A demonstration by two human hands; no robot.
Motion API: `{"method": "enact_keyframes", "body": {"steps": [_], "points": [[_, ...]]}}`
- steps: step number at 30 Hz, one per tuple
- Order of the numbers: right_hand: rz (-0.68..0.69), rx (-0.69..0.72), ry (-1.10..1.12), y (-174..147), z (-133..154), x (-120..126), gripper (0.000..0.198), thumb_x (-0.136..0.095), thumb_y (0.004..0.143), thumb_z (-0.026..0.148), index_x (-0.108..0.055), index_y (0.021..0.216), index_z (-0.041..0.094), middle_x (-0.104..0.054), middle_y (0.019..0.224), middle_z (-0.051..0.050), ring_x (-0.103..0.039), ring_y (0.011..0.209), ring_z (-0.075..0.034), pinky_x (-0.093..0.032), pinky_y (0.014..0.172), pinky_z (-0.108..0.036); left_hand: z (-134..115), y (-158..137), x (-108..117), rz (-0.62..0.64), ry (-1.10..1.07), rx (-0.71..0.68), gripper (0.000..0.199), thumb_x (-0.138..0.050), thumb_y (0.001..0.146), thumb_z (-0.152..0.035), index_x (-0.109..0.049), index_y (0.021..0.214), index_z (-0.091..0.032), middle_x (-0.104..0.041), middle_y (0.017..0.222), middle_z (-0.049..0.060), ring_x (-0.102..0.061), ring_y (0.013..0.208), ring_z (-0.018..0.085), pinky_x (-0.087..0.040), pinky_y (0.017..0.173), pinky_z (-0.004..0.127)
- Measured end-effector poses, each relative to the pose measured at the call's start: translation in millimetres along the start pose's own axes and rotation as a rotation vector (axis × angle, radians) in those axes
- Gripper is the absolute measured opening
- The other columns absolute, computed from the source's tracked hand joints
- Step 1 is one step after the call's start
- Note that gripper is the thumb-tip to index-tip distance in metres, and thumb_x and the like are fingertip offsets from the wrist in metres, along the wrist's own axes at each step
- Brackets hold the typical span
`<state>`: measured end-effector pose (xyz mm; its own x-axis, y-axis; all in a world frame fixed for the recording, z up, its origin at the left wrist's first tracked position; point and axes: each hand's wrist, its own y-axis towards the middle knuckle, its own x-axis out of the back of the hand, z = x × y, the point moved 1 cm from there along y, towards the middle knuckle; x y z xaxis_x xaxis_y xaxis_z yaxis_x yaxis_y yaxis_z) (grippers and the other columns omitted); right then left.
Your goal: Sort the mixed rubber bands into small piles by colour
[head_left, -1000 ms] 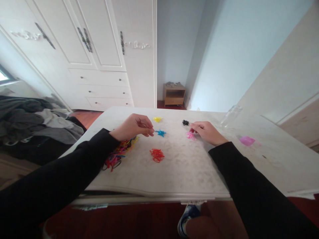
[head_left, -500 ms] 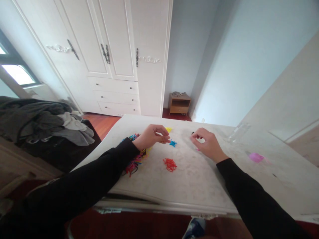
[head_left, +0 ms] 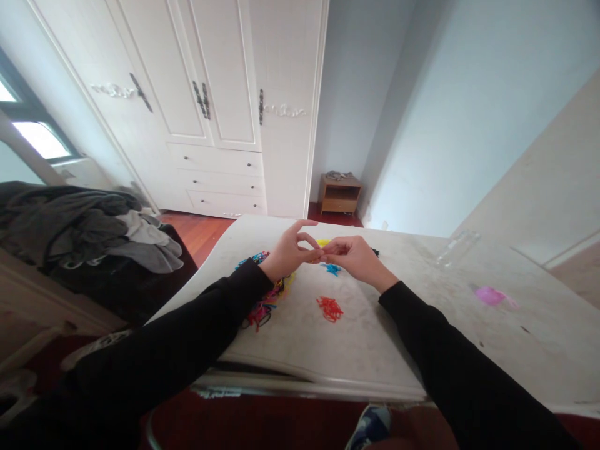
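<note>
Over the table, my left hand (head_left: 291,251) and my right hand (head_left: 357,259) meet fingertip to fingertip. The left pinches with thumb and middle finger, its index finger stretched up. The right also pinches; whatever is between the fingertips is too small to make out. Beneath my left wrist lies a mixed heap of colourful rubber bands (head_left: 263,307). Under and beside the hands are a small blue pile (head_left: 333,270) and a partly hidden yellow pile (head_left: 323,242). Nearer to me sits a red pile (head_left: 330,309). Some black bands (head_left: 375,252) show behind my right hand.
On the right of the white table (head_left: 375,350) stand a clear container (head_left: 457,249) and a crumpled pink item (head_left: 491,296). Clothes (head_left: 94,225) are heaped at the left. Behind the table are a white wardrobe (head_left: 225,169) and a small wooden cabinet (head_left: 340,195).
My right hand has moved left from the black bands to meet my left hand's fingertips. My left index finger has lifted. The view has shifted slightly.
</note>
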<state>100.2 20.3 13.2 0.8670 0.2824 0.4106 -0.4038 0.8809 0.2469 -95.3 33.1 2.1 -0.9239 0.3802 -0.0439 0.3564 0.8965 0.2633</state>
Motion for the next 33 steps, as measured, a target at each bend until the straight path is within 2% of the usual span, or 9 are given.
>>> {"method": "enact_keyframes", "body": {"steps": [4, 6, 9, 10, 14, 17, 21, 27, 33], "points": [[0.022, -0.003, -0.058, 5.6, 0.2, 5.9, 0.023, -0.081, 0.077, 0.04, -0.078, 0.081, 0.018, -0.079, 0.077, -0.006, -0.07, 0.069, -0.018, -0.053, 0.066, -0.031, 2.4, 2.2, 1.9, -0.016, -0.018, -0.001, 0.075, -0.096, 0.064, -0.028, -0.053, 0.124, -0.021, -0.07, 0.095, 0.0, -0.073, 0.061, 0.013, -0.065, 0.063, 0.03], [-0.078, 0.042, -0.185, 11.2, -1.1, 13.7, 0.021, -0.077, 0.08, 0.038, -0.077, 0.077, 0.018, -0.076, 0.072, -0.005, -0.066, 0.065, -0.016, -0.049, 0.063, -0.03, 3.7, 3.1, 3.0, -0.047, -0.062, 0.015, 0.064, -0.095, 0.066, -0.029, -0.057, 0.116, -0.019, -0.07, 0.088, -0.001, -0.076, 0.067, 0.016, -0.067, 0.071, 0.033], [-0.329, 0.086, -0.375, 23.9, -9.7, 25.5, 0.015, -0.072, 0.083, 0.03, -0.076, 0.076, 0.017, -0.077, 0.075, -0.006, -0.065, 0.067, -0.016, -0.047, 0.066, -0.03, 4.9, 3.9, 4.7, -0.12, -0.105, 0.057, 0.053, -0.095, 0.069, -0.03, -0.06, 0.107, -0.016, -0.073, 0.081, 0.001, -0.079, 0.078, 0.021, -0.066, 0.083, 0.038], [-0.354, 0.075, -0.421, 29.1, -14.4, 27.0, 0.014, -0.071, 0.083, 0.027, -0.076, 0.076, 0.017, -0.077, 0.075, -0.007, -0.065, 0.068, -0.017, -0.047, 0.068, -0.03, 5.3, 3.9, 5.1, -0.127, -0.103, 0.077, 0.051, -0.095, 0.07, -0.03, -0.061, 0.105, -0.015, -0.074, 0.081, 0.003, -0.08, 0.081, 0.022, -0.066, 0.085, 0.038], [-0.277, 0.05, -0.584, 48.7, -34.2, 19.6, 0.012, -0.07, 0.082, 0.021, -0.077, 0.075, 0.016, -0.077, 0.074, -0.008, -0.066, 0.07, -0.018, -0.045, 0.07, -0.031, 7.8, 3.7, 7.4, -0.113, -0.095, 0.137, 0.045, -0.094, 0.072, -0.035, -0.066, 0.099, -0.012, -0.077, 0.08, 0.008, -0.08, 0.087, 0.023, -0.064, 0.093, 0.04], [-0.243, 0.052, -0.671, 55.8, -44.5, 12.1, 0.013, -0.07, 0.083, 0.022, -0.077, 0.074, 0.016, -0.076, 0.075, -0.008, -0.064, 0.071, -0.018, -0.043, 0.07, -0.03, 10.4, 4.1, 9.9, -0.116, -0.1, 0.129, 0.043, -0.094, 0.071, -0.038, -0.066, 0.092, -0.013, -0.072, 0.076, 0.003, -0.08, 0.083, 0.022, -0.064, 0.093, 0.04], [-0.29, 0.076, -0.681, 51.6, -46.0, 12.0, 0.016, -0.066, 0.087, 0.025, -0.076, 0.078, 0.016, -0.075, 0.076, -0.008, -0.062, 0.071, -0.018, -0.041, 0.069, -0.03, 11.7, 5.5, 12.5, -0.139, -0.101, 0.11, 0.038, -0.092, 0.074, -0.034, -0.061, 0.084, -0.014, -0.065, 0.077, -0.002, -0.079, 0.077, 0.018, -0.065, 0.092, 0.039], [-0.287, 0.333, -0.539, 30.7, -13.2, 0.7, 0.024, -0.062, 0.094, 0.026, -0.067, 0.072, 0.018, -0.066, 0.072, -0.003, -0.057, 0.068, -0.016, -0.041, 0.069, -0.03, 9.9, 6.3, 12.3, -0.177, -0.114, 0.112, 0.032, -0.085, 0.082, -0.024, -0.054, 0.085, -0.015, -0.061, 0.077, -0.005, -0.075, 0.075, 0.012, -0.063, 0.094, 0.036], [-0.057, 0.501, -0.498, 22.0, 4.2, -25.5, 0.013, -0.074, 0.09, 0.024, -0.07, 0.078, 0.018, -0.065, 0.081, -0.003, -0.059, 0.077, -0.016, -0.044, 0.073, -0.029, 7.5, 2.2, 9.7, -0.174, -0.025, 0.087, 0.032, -0.081, 0.084, -0.025, -0.054, 0.099, -0.017, -0.062, 0.07, -0.007, -0.069, 0.068, 0.01, -0.059, 0.071, 0.024]]}}
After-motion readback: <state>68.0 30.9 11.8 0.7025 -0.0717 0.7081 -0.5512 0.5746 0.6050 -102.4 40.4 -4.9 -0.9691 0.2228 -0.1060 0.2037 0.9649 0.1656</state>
